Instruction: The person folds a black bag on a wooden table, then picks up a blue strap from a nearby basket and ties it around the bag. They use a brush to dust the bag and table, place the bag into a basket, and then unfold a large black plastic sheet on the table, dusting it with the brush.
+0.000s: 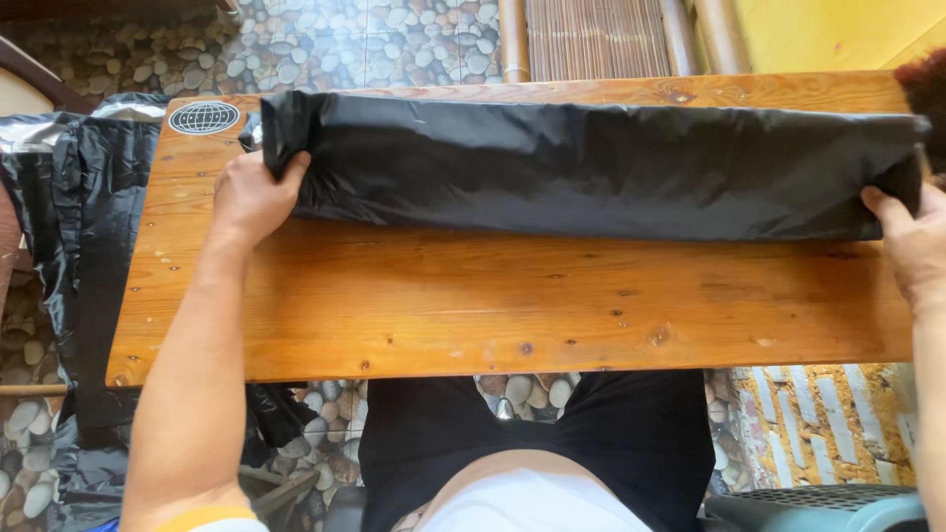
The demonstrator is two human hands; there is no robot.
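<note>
Hands clamped on folded black plastic sheet (591, 167) (long, glossy) across wooden table (493, 305) at 12 o'clock: left hand (251, 197) gripping 9 o'clock end, right hand (912, 241) pinching 3 o'clock end.

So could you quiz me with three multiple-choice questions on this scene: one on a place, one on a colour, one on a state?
1. Where does the folded plastic sheet lie?
A. on the wooden board
B. on the pebble floor
C. on the person's lap

2. What colour is the sheet?
A. blue
B. black
C. white

3. How is the sheet held?
A. by the left hand only
B. by neither hand
C. one hand at each end

Answers: 1 A, it rests on the wooden board. 2 B, it is glossy black. 3 C, the left hand and the right hand each grasp an end.
</note>
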